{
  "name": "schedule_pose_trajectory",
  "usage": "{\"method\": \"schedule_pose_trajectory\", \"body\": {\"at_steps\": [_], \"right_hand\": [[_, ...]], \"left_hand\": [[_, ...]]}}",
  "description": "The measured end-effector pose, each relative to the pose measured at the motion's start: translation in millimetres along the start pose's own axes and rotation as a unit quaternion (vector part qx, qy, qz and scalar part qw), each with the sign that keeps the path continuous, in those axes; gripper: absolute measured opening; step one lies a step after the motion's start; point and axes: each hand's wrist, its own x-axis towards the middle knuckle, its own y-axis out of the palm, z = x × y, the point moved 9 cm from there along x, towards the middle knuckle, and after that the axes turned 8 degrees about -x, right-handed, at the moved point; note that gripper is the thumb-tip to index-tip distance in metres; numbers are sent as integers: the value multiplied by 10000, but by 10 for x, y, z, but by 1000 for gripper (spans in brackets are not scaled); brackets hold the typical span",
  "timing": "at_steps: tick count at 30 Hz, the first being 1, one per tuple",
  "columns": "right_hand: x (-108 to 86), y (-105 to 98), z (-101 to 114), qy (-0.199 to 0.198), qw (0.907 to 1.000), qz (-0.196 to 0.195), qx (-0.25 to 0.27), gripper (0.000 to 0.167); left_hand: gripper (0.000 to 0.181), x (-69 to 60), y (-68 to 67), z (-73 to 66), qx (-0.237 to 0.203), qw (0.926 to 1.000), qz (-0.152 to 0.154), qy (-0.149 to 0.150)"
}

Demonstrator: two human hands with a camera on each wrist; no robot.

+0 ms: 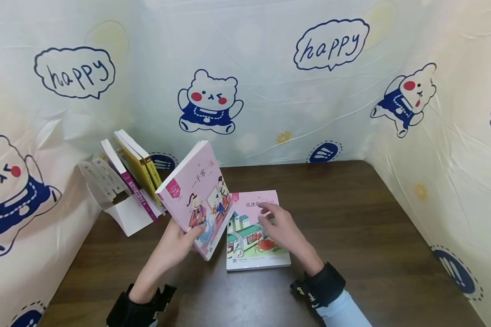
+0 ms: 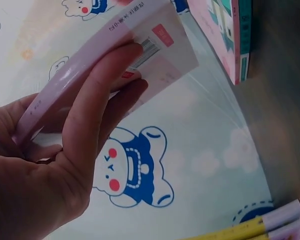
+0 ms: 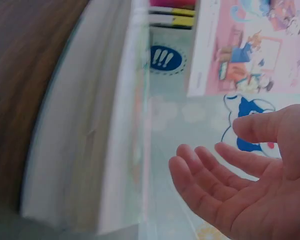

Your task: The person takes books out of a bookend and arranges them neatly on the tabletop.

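Observation:
A pink picture-covered book (image 1: 204, 190) is tilted up off the table, gripped near its lower edge by my left hand (image 1: 172, 247). In the left wrist view, the fingers of my left hand (image 2: 85, 125) lie across its back cover, by a barcode. To its right, another pink book (image 1: 245, 252) with a red crab and green buildings on its cover lies flat; the left wrist view shows a pink and a teal spine (image 2: 244, 35) there. Above this cover hovers my right hand (image 1: 286, 231). Its fingers, seen in the right wrist view, are loosely bent around nothing.
At the table's left, a white holder (image 1: 128, 215) contains a book with a purple spine (image 1: 139, 195) and yellow-spined books (image 1: 141, 165). Patterned cloth (image 1: 266, 104) hangs behind and beside the brown table (image 1: 352, 236).

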Motion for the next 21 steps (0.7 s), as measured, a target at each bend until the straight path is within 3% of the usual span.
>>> {"method": "schedule_pose_trajectory", "body": {"at_steps": [9,21], "right_hand": [[77,18,271,-360,9966,287,687,46],[239,121,534,-658,9944,693,459,59]], "left_hand": [[76,37,65,9,-378,9988,306,-93],[73,54,137,10,-635,9956,666,-162]]}}
